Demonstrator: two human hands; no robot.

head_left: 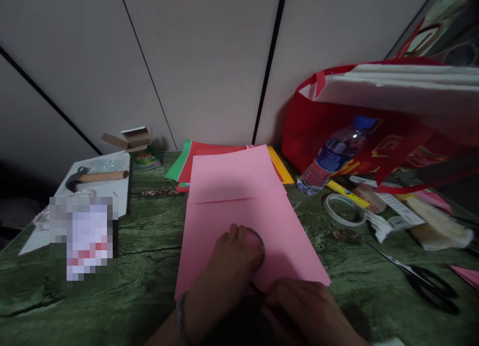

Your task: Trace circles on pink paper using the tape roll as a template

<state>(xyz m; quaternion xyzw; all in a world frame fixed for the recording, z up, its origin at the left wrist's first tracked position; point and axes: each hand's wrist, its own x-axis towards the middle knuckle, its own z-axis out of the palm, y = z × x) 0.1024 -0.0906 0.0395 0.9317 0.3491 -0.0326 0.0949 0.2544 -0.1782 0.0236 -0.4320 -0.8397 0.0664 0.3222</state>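
Pink paper [239, 214] lies on the table, with another pink sheet [230, 174] at its far end. My left hand [235, 251], fingers bent and closed, holds a round thing with a thin dark rim [264, 246] down on the paper; most of it is hidden under the hand. Close to its near side, my right hand [299, 303] is closed around a slim dark pen-like stick [256, 287], whose tip points toward the round thing. Shadow covers the paper's near edge, so I cannot tell if the tip touches.
Green, red and yellow sheets [183, 166] lie behind the pink paper. To the right are a water bottle [329, 159], a red bag [299, 121], a tape roll [344, 210] and scissors [421, 278]. A hammer [101, 176] rests on a white board [121, 201] at left.
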